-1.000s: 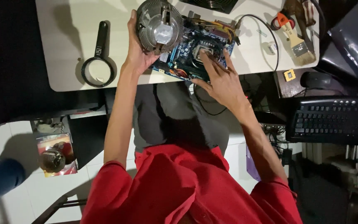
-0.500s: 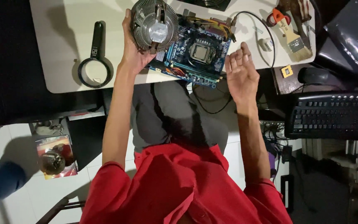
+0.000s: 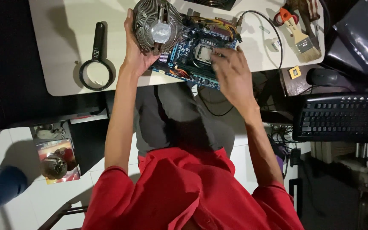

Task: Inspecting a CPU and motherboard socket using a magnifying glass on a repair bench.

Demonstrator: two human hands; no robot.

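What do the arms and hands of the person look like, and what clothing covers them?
Both arms are bare from the upper arm down. The left hand and the right hand wear no gloves, and no ring, watch or bracelet can be seen. The red shirt has short sleeves that end near the upper arms. No markings show on the arms.

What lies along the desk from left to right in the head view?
Magnifying glass → left hand holding the round finned cooler → motherboard → right hand on the board → paintbrush → mouse.
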